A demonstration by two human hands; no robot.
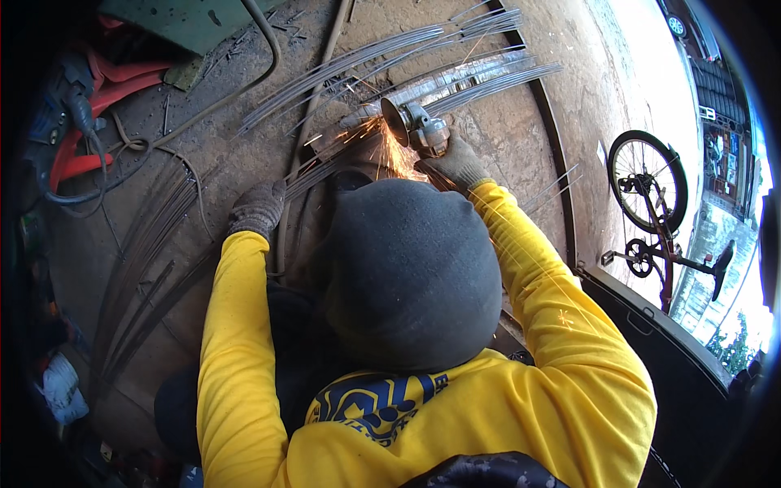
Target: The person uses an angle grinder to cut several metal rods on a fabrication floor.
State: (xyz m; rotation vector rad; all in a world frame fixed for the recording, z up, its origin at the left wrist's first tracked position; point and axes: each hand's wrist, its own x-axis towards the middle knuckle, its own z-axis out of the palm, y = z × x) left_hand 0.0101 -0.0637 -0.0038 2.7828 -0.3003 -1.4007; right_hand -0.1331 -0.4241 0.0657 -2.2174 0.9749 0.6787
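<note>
In a grey glove, my left hand is closed around a bundle of thin metal rods, which runs on past it toward the lower left. My right hand, also gloved, grips an angle grinder. The grinder's disc stands on edge against the far end of the rods, and orange sparks spray down from the contact. Just beyond lies a flat metal bar with more cut rods beside it. A dark cap hides the area nearest my body.
More rods lie at the far side. A red-and-blue power tool sits at the left among cables. A green metal panel is at the top left. At the right a bicycle stands past a dark metal edge.
</note>
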